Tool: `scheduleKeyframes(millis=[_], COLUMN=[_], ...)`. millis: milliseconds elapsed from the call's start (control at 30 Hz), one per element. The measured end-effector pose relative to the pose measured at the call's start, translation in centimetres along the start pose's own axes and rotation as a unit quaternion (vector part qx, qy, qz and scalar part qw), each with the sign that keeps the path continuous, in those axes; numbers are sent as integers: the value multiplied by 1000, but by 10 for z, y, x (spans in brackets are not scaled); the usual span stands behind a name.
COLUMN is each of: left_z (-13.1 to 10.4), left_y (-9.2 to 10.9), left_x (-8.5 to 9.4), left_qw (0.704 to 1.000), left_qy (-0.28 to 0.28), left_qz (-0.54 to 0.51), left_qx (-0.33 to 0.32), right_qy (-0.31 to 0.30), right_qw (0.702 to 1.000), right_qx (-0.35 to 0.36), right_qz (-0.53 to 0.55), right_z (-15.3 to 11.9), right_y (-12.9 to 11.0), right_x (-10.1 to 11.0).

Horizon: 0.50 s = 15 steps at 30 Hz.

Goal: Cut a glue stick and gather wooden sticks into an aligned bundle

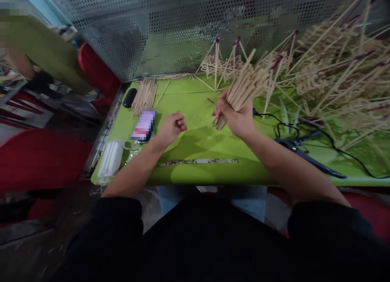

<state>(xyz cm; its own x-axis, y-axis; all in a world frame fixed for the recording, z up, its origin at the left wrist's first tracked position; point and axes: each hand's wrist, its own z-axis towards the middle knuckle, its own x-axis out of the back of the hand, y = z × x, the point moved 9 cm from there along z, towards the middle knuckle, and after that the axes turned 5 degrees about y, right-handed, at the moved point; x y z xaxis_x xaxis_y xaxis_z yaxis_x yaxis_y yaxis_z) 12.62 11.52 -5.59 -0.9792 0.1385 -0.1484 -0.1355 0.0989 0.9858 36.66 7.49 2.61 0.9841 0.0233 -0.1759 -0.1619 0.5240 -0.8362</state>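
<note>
My right hand (236,113) is wrapped round a thick bundle of thin wooden sticks (248,85), which tilts up to the right above the green table (195,174). My left hand (174,126) is curled closed above the table, to the left of the bundle; whether something small is inside its fingers is hidden. Another pile of sticks (145,94) lies at the table's back left, with one loose stick (163,92) beside it. A phone (144,125) rests left of my left hand.
Stick frames (216,64) with dark red joints stand along the back and crowd the right side. A glue gun (307,156) with a black cable lies at right. White rolled packets (111,158) and a black case (130,98) are at left. A person's arm (21,64) shows far left.
</note>
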Motion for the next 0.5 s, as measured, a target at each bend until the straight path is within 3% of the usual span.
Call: scheduleKeyframes(millis=[167, 267, 367, 500], left_z=[3, -3, -8, -12], left_y=[-23, -26, -32, -36], left_x=[-13, -24, -24, -25], left_qw=[997, 993, 993, 991], left_qy=[-49, -97, -111, -126], left_qz=[-54, -65, -40, -31], left_qx=[21, -2, -5, 16], right_qy=[-37, -36, -41, -112], right_qw=[992, 992, 993, 975], right_qx=[-119, -118, -109, -186], right_qz=[-29, -20, -10, -56], right_z=[-34, -40, -41, -51], right_y=[38, 34, 23, 39], right_x=[-6, -6, -4, -12])
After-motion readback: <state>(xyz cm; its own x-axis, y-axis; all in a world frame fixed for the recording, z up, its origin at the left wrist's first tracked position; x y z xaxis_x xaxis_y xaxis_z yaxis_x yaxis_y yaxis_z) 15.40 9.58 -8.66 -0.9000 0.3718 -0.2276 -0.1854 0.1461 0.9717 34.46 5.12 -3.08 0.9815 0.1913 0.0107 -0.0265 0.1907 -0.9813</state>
